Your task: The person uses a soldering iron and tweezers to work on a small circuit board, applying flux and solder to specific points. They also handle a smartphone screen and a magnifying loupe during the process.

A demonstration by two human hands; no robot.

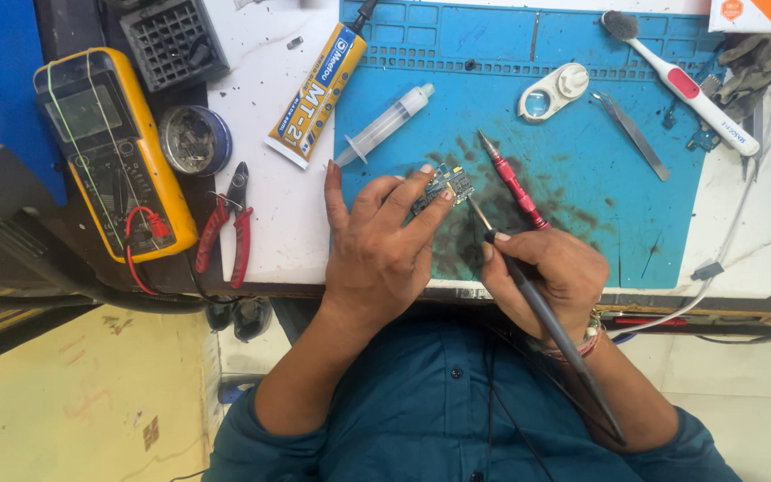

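the left hand [381, 245] pinches a small circuit board [443, 186] on the blue mat [582, 161] while the right hand [551, 277], closed around a soldering iron [537, 308], touches its tip to the board, so work looks mid-way.

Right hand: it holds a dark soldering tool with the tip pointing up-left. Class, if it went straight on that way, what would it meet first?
Most likely the small circuit board pinched in the left hand; the right hand has the soldering tool aimed there.
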